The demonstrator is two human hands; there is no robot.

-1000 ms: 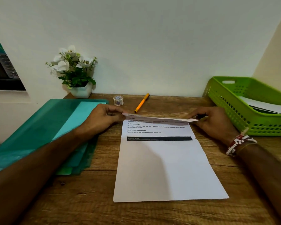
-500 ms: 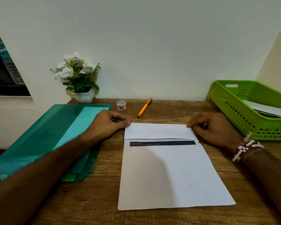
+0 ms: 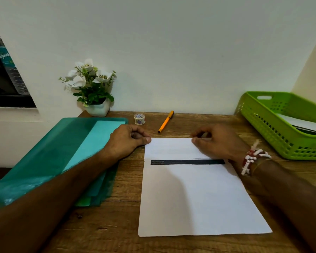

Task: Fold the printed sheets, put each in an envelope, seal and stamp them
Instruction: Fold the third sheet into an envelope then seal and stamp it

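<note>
A white printed sheet lies on the wooden desk, its top strip folded down as a blank flap that ends just above a black printed bar. My left hand holds the flap's top left corner under its thumb, fingers curled. My right hand rests on the right part of the flap and grips the folded edge near its middle with thumb and curled fingers. A stack of teal envelopes lies to the left, partly under my left forearm.
A small roll of patterned tape and an orange pen lie behind the sheet near the wall. A potted white flower stands at the back left. A green basket with more paper sits at the right.
The sheet's top edge was lifted and brought down flat as a flap. Since then my right hand has slid left along the folded edge, while my left hand stayed at the corner.
</note>
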